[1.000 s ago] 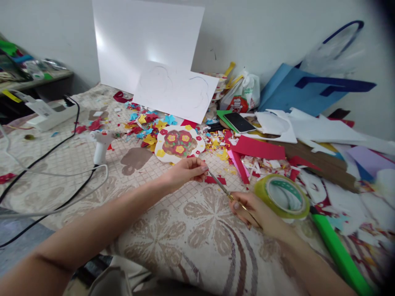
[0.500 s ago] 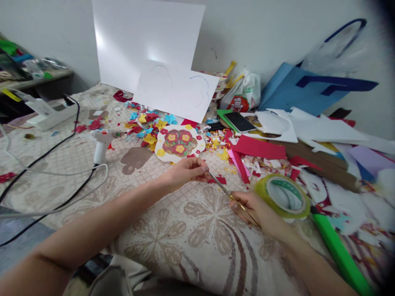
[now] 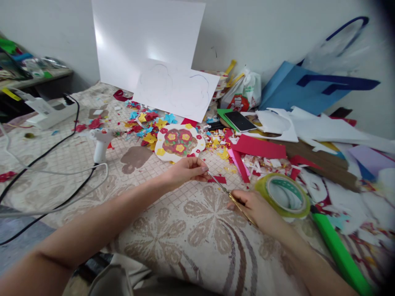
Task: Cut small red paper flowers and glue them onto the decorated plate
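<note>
My right hand [image 3: 251, 207] is closed round the gold handles of small scissors [image 3: 219, 186], whose blades point up-left toward my left hand. My left hand [image 3: 188, 169] is pinched shut at the blade tips on a tiny piece that I cannot make out. A small red paper scrap [image 3: 219, 179] lies on the patterned cloth just behind the blades. Behind my left hand lies a round white paper plate [image 3: 160, 144] decorated with red and yellow paper flowers.
A white glue gun [image 3: 100, 144] with cables lies at the left. A green tape roll [image 3: 285, 196] and a green tube [image 3: 338, 250] sit at the right. Coloured paper scraps, red sheets [image 3: 261, 147], a phone [image 3: 240, 121], white boards [image 3: 175, 88] and a blue bag [image 3: 302, 90] crowd the back.
Almost nothing has changed; my right hand with the scissors has shifted very slightly to the left, and my left hand keeps its pinch.
</note>
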`<state>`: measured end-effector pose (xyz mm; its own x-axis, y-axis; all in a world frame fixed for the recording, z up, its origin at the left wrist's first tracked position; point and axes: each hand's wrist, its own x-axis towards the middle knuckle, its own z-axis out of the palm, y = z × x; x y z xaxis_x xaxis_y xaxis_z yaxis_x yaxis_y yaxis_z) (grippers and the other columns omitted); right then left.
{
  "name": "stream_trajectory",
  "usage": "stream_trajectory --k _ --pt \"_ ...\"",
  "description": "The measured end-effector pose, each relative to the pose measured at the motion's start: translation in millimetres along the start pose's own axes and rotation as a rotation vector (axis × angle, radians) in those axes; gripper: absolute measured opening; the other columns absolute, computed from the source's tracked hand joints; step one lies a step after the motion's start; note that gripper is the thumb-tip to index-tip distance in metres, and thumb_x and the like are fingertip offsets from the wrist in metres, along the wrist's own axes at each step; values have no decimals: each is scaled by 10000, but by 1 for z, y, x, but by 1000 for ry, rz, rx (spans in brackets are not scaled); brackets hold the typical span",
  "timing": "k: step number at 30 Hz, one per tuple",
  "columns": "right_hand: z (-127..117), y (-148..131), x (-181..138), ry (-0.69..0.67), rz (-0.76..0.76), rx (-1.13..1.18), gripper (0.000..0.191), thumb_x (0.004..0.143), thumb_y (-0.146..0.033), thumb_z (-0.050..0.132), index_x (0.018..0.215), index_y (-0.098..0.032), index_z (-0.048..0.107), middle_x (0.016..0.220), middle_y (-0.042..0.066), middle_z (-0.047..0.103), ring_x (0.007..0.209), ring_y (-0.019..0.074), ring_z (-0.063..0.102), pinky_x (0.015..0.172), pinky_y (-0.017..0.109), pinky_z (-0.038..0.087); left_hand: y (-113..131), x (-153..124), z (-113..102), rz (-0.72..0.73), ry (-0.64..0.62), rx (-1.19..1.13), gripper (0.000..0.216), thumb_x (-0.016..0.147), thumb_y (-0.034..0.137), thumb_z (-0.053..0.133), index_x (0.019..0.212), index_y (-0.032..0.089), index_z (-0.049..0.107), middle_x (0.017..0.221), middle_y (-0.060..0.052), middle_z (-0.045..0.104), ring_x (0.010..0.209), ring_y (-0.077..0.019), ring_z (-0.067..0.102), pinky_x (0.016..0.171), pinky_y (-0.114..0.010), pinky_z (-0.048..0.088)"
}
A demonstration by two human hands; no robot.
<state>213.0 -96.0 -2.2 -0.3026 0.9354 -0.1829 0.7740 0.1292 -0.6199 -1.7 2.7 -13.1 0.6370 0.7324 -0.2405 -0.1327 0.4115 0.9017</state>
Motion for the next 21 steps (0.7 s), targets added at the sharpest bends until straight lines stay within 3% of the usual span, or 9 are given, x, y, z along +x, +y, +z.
stream_trajectory --k 10,17,21 --pt "4 -2 1 145 40 -325 401 863 -492 454 604 -200 548 477 -10 549 453 137 486 468 238 236 0 2 -3 67 38 79 205 741 256 694 749 113 547 688 -23 654 632 -87 629 687 -241 497" --pt "12 -3 2 246 173 -669 352 853 -517 465 711 -211 565 589 61 657 535 226 609 464 267 222 2 -1 -1 84 35 102 228 727 279 704 753 117 545 694 -25 659 640 -89 626 702 -253 499" --pt "12 -6 2 315 247 -642 264 821 -468 534 783 -209 571 653 52 680 593 236 639 473 268 295 -1 -3 4 84 14 108 261 724 314 703 800 128 536 715 -34 668 664 -108 642 692 -262 508"
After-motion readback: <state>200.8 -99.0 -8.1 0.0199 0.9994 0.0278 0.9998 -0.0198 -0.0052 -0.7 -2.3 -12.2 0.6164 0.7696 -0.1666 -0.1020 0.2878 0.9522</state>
